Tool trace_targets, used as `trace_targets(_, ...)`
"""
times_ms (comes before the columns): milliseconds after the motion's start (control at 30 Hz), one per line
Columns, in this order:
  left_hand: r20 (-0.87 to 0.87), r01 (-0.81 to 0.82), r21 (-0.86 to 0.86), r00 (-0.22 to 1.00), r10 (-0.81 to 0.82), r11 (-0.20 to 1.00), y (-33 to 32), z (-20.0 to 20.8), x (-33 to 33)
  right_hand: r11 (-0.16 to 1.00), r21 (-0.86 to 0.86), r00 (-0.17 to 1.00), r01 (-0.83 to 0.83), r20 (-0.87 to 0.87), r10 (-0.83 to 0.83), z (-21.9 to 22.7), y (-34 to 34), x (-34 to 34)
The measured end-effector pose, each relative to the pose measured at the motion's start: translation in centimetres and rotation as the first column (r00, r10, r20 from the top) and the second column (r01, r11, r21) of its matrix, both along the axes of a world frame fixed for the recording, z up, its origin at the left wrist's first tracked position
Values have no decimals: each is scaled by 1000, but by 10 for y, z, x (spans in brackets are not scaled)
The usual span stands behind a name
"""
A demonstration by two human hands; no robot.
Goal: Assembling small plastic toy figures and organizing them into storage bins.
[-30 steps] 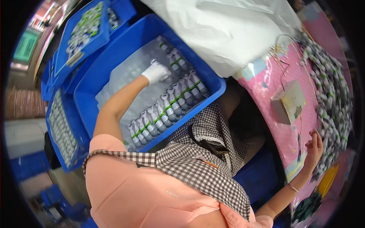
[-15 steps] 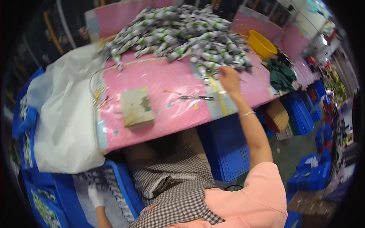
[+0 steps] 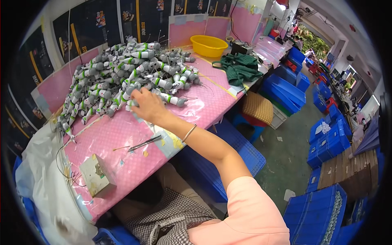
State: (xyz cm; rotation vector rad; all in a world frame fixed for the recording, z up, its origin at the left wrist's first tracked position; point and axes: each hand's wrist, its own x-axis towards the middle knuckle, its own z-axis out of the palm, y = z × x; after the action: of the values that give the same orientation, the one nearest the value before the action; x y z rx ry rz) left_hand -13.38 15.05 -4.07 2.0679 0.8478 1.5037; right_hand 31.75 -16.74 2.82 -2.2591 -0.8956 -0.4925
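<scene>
My right hand (image 3: pixel 148 107) reaches over the table to the front edge of a big heap of toy parts (image 3: pixel 102 87). Its fingers are bent and closed around one white and grey toy part, which they partly cover. Each piece looks like a small white limb with a grey rounded end and a lime-green band. Thin wires stick out from some of them. My left hand is out of sight below the picture.
Tweezers (image 3: pixel 145 143) and a thin stick lie on the pink table cover (image 3: pixel 134 163). Nearby stands a stained block (image 3: pixel 97 175). A yellow basin (image 3: pixel 208 45) and green cloth (image 3: pixel 239 68) sit at the far right. Below are a woven-topped stool (image 3: pixel 257 107) and blue crates (image 3: pixel 322 216).
My view has swung to the right, and the heap appears further left and nearer. My right hand stays at the heap's front edge. My gloved left hand, low over a blue crate before, has left the picture.
</scene>
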Motion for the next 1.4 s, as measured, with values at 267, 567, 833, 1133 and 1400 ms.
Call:
trace_targets(267,-357,390,457,904,-237,800,-161,90,235,725,611,695,-318,-370,617,31,68,-104)
trace_targets(567,924,927,-365,349,-160,-88,-123,71,199,527,826,-204,-200,-561,802,-38,35,-126)
trace_targets(833,974,955,-226,219,-57,-192,-125,56,172,186,837,-595,514,191,781,-69,60,-208)
trace_targets(1133,957,891,-277,291,-15,-361,-134,60,159,243,893,98,-379,-222,970,-61,60,-196)
trace_targets(1400,808,823,-558,510,-296,-106,-141,45,146,675,665,87,-320,-689,720,-37,53,-156)
